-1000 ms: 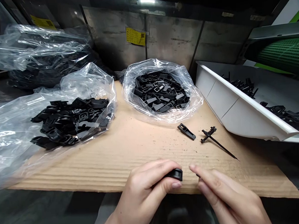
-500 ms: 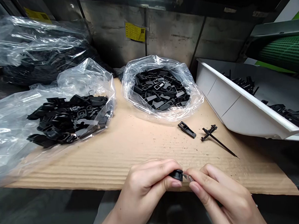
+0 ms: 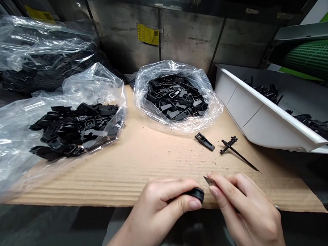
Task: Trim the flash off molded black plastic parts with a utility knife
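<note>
Between thumb and fingers, my left hand (image 3: 164, 206) grips a small black plastic part (image 3: 197, 194) with a rounded end, most of it covered by the hand. My right hand (image 3: 245, 206) is closed on a small blade (image 3: 208, 180); its pointed metal tip sticks out toward the left, just above and apart from the black part. Any handle of the blade is hidden in the palm. Beyond my hands, a black plastic clip (image 3: 204, 141) and a black branched piece with a long thin stem (image 3: 240, 154) lie on the cardboard (image 3: 154, 159).
An open clear bag (image 3: 141, 102) of black clips stands at the back middle. On the left, another clear bag (image 3: 7, 144) holds black parts, with more bagged parts (image 3: 52, 66) behind. A white bin (image 3: 261, 111) with black pieces is at the right.
The blade has come away from the black part, as my right hand moved slightly up and right. My left hand keeps its grip, and more of the part's end shows.
</note>
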Demonstrator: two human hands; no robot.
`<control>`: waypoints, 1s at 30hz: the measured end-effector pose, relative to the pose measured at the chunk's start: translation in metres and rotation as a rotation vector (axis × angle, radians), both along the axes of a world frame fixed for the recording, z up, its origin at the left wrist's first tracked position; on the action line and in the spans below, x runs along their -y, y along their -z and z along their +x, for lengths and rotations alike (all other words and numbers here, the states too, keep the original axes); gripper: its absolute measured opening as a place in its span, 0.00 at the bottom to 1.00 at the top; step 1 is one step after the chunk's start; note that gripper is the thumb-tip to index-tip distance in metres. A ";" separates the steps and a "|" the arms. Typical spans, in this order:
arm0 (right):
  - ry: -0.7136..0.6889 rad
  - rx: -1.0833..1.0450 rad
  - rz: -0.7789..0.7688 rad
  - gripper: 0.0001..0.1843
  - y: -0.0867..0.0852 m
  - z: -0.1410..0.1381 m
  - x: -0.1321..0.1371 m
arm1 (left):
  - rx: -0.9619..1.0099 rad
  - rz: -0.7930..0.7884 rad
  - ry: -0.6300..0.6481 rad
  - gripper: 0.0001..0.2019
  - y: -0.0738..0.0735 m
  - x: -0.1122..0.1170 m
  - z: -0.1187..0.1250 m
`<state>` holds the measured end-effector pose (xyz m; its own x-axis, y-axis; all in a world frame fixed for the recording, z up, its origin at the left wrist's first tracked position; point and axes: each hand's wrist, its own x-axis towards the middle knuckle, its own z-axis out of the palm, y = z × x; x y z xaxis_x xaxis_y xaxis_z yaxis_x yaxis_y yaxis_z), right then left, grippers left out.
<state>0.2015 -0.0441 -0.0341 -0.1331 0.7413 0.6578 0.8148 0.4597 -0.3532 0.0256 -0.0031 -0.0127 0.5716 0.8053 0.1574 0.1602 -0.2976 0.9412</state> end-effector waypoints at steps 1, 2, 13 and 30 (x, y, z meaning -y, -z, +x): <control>-0.031 -0.012 -0.004 0.15 -0.001 0.001 0.000 | -0.009 0.012 -0.022 0.07 0.000 0.000 -0.001; -0.067 -0.023 -0.016 0.16 -0.003 0.002 0.001 | -0.013 0.029 -0.037 0.06 0.001 0.001 -0.001; -0.044 -0.300 -0.386 0.08 -0.010 -0.004 0.011 | 0.002 0.559 -0.307 0.19 0.023 0.006 0.004; -0.184 -0.269 -0.486 0.10 -0.015 0.001 0.007 | -0.008 0.729 -0.275 0.21 0.035 0.009 0.004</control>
<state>0.2027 -0.0515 -0.0190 -0.1637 0.9469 0.2767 0.5894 0.3188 -0.7423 0.0292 -0.0124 -0.0475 0.3700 0.6130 0.6981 0.3237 -0.7894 0.5216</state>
